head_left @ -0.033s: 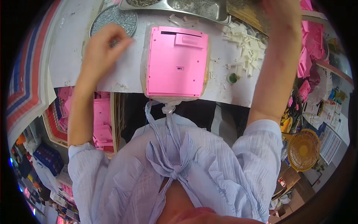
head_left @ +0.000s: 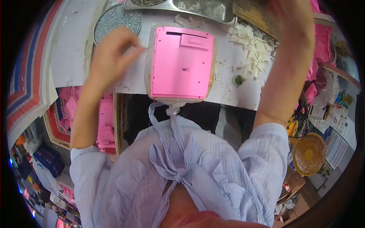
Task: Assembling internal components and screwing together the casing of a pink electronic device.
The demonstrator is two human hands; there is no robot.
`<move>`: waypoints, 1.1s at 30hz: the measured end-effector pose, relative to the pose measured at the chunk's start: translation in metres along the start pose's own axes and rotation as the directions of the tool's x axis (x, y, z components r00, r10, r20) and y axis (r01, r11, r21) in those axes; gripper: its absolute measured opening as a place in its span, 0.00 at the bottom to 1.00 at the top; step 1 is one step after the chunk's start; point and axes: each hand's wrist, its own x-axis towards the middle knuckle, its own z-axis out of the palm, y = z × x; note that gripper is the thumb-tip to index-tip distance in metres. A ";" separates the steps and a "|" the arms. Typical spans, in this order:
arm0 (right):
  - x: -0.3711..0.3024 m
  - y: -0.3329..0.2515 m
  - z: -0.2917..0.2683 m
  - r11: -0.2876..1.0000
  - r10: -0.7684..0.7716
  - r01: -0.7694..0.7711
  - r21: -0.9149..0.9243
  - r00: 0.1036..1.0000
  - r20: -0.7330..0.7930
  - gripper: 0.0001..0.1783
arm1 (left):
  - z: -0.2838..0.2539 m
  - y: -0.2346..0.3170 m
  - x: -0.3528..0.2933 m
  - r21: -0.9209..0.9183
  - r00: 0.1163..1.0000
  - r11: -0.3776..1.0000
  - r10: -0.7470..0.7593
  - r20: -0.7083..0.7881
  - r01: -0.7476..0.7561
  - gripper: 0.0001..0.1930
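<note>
A flat pink plastic panel (head_left: pixel 182 70) with a slot and a raised block near its far edge lies on a plastic-wrapped pad (head_left: pixel 149 76) at the table's near edge. To its left, my left hand (head_left: pixel 114 53) hovers with fingers curled toward the thumb; anything small between them is too blurred to make out. Just beyond that hand sits a round dish of small silvery metal parts (head_left: pixel 119 22). My right hand (head_left: pixel 291 11) reaches to the top right by a brown board (head_left: pixel 254 17); it is blurred, cut by the dark rim, and its fingers are hidden.
White plastic pieces (head_left: pixel 253 49) lie heaped right of the panel, near a small green-filled cup (head_left: pixel 238 80). A metal tray (head_left: pixel 175 7) of small parts stands at the back. Pink parts fill a crate (head_left: pixel 57 131) at lower left; a yellow fan (head_left: pixel 309 154) is at right.
The whole view has shifted slightly. My left hand is a little farther right and nearer me; my right hand and forearm sit slightly farther right. The pink panel lies as before.
</note>
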 end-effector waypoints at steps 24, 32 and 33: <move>-0.105 0.015 0.144 0.859 -0.232 0.259 0.442 0.966 -0.115 0.30 | 0.054 0.055 -0.032 0.089 0.918 0.924 0.380 -0.109 -0.372 0.13; -0.095 0.010 0.121 0.978 0.068 -0.014 0.209 0.965 -0.255 0.49 | -0.014 -0.071 0.011 0.541 0.977 0.837 0.033 -0.209 0.087 0.11; -0.094 0.002 0.114 0.990 0.112 -0.087 0.109 0.963 -0.247 0.49 | -0.016 -0.073 0.011 0.509 0.978 0.858 0.045 -0.203 0.066 0.11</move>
